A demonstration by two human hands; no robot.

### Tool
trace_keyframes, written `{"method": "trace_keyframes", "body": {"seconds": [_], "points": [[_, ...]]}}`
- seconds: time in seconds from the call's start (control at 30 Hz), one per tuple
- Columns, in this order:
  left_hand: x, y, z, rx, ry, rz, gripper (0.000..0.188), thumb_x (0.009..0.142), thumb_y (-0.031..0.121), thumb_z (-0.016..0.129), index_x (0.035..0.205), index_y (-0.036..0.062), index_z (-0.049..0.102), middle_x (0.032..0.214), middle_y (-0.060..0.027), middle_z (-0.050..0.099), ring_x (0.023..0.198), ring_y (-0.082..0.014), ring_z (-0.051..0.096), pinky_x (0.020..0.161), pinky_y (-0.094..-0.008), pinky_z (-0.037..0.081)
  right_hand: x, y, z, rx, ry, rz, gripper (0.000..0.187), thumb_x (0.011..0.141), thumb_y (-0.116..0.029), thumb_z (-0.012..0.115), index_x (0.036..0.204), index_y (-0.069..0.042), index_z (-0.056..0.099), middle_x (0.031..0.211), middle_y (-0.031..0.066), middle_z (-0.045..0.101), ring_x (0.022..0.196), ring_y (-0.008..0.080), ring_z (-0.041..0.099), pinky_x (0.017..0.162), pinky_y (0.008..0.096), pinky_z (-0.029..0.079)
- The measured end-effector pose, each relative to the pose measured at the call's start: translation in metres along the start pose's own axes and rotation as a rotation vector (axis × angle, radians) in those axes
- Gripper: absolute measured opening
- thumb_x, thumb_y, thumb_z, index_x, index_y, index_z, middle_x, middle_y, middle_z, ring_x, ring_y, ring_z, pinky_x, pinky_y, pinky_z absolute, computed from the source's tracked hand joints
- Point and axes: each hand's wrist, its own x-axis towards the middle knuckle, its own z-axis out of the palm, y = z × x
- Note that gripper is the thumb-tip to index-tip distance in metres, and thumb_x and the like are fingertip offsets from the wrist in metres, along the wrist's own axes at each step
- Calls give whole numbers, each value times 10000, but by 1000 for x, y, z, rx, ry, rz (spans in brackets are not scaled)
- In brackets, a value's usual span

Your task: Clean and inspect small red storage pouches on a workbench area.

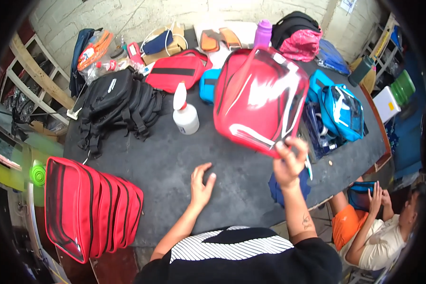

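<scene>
My right hand [291,161] grips the lower corner of a red zippered bag [255,102] with a clear plastic front. The bag is tilted up above the table, its glossy face catching the light. My left hand [202,187] rests low over the dark tabletop [175,165], fingers apart and holding nothing. A white spray bottle [186,118] stands beyond my left hand. Close by my right forearm lies a dark blue cloth [288,189], partly hidden by the arm. Several matching red bags [94,208] are lined up at the table's near left corner.
Black backpacks [120,104] lie at left, a red pouch [177,71] behind the spray bottle. Blue clear-front bags [343,111] sit at right. A purple bottle [263,33] and black bag [296,28] stand at the back. Another person [378,232] sits at lower right holding a blue item.
</scene>
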Motion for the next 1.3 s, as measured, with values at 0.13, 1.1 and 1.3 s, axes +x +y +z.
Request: {"method": "trace_keyframes", "body": {"seconds": [0.13,1.1,1.3], "points": [[16,6,-2,-456,232,-295,242,941,90,534,1167,5,549,1094,-64,583,1068,-148,556,944,-274,422,-67,-44,-17,65,-582,300,376,652,27,691,1009,-85,654,1088,151,533,931,329,567,786,406,486],[84,44,-9,-1455,-647,-988,348,970,210,524,1169,-76,524,1113,-237,594,1067,-339,593,980,-485,476,-61,-11,-10,1195,44,1605,299,919,-91,580,1188,-70,454,897,171,651,582,182,568,512,301,476],[89,64,-18,-1488,-691,-898,367,978,203,498,1229,-65,494,1102,-225,602,1088,-344,578,1009,-528,436,-44,1,-8,1357,155,1655,242,922,-113,596,1146,-95,503,944,161,641,640,202,566,538,308,476]]}}
